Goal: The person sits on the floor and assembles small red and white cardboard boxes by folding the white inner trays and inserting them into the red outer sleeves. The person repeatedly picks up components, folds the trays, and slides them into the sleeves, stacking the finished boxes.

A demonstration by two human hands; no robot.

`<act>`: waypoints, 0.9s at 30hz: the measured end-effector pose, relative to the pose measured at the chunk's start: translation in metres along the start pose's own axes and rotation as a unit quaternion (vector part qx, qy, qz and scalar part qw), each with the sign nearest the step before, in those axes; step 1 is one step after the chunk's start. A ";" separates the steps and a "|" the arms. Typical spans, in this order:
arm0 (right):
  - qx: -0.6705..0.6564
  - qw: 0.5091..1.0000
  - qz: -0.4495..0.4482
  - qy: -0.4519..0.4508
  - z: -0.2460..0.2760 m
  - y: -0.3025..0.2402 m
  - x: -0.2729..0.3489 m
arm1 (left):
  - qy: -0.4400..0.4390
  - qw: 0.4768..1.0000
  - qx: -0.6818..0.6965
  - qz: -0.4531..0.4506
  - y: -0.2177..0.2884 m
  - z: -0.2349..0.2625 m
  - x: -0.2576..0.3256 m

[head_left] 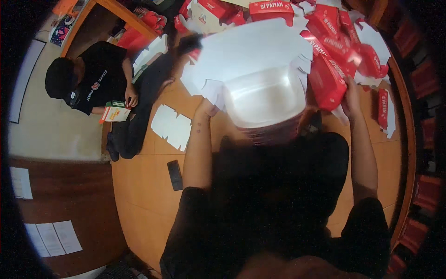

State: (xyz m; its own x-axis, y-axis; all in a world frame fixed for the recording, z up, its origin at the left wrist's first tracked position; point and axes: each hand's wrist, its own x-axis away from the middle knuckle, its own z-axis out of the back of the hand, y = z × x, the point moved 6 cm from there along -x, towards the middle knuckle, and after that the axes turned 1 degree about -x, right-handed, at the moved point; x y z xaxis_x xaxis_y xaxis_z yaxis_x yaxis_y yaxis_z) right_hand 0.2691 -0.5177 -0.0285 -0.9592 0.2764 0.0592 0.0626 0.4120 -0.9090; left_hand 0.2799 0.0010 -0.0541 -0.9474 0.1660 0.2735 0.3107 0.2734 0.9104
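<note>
In front of my lap stands an open paper food box (265, 97), white inside, its wide lid flap folded back away from me. It sits on a stack of nested red boxes (274, 132). At the box's left corner, my left hand (208, 108) is closed on the side tab, its fingertips partly hidden. On the right, my right hand (351, 98) grips the edge of a red paper box (326, 80) with white lettering, apart from the white one. My fingers there are partly behind the carton.
Red and white cartons (332, 37) lie heaped at the far right. A flat white carton blank (172, 126) and a black phone (174, 175) lie on the wooden floor (144, 195). At the left sits another person (100, 76), holding a small carton (115, 113).
</note>
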 end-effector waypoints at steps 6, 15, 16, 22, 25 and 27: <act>-0.064 0.997 0.030 -0.020 0.022 -0.080 0.100 | -0.011 0.999 -0.023 -0.034 0.032 -0.055 0.026; -0.078 0.991 0.102 0.030 0.083 -0.104 0.185 | -0.176 0.947 -0.239 -0.121 0.046 -0.096 0.061; -0.076 0.991 0.102 0.040 0.088 -0.103 0.189 | -0.132 0.957 -0.217 -0.143 0.045 -0.105 0.073; -0.081 0.990 0.112 0.040 0.113 -0.094 0.193 | -0.141 0.954 -0.242 -0.107 0.048 -0.155 0.110; -0.077 0.989 0.116 0.045 0.109 -0.098 0.194 | -0.206 0.938 -0.243 -0.134 0.041 -0.179 0.127; -0.057 0.990 0.120 0.054 0.102 -0.105 0.199 | -0.266 0.929 -0.217 -0.136 0.029 -0.184 0.132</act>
State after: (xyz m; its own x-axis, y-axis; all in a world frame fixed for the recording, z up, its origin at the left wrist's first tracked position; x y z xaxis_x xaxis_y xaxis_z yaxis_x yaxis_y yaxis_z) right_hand 0.0439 -0.5949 0.0367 -0.8785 0.4665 -0.1025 0.3208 0.4173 -0.8502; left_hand 0.1498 -0.1435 0.0655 -0.7793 0.6225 -0.0726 -0.1046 -0.0150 0.9944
